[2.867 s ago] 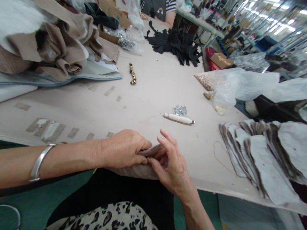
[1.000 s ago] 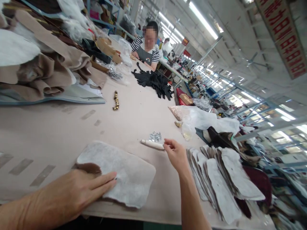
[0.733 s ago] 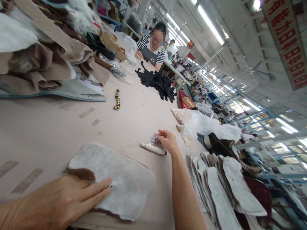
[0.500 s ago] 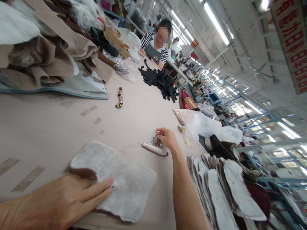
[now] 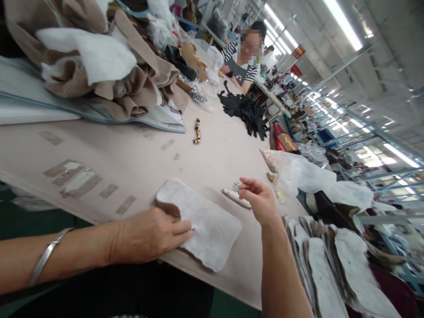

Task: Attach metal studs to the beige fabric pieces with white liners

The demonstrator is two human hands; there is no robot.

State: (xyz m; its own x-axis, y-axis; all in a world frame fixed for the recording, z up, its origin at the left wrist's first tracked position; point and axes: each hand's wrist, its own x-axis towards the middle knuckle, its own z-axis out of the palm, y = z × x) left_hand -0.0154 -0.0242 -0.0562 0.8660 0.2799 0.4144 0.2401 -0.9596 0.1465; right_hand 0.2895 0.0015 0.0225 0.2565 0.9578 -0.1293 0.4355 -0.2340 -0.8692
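Note:
My left hand [image 5: 150, 234] lies flat, fingers stretched, on a white fleecy fabric piece [image 5: 207, 223] with a brown folded corner near the table's front edge. My right hand [image 5: 260, 201] hovers just right of a white-handled tool [image 5: 236, 198] and a small pile of shiny silver studs [image 5: 236, 186]. Its fingers are pinched together; what they hold is too small to name. A silver bangle [image 5: 46, 256] sits on my left wrist.
A stack of white and brown cut pieces [image 5: 334, 260] lies at the right. Brown and white fabric [image 5: 99, 66] is heaped at the left. A gold chain piece [image 5: 197, 131], black scraps [image 5: 247, 112] and plastic bags [image 5: 304, 174] lie farther off. A person [image 5: 243, 57] sits at the far end.
My right hand has drawn back from the stud pile with fingers pinched. The view has swung down and left. My left hand stays on the white piece.

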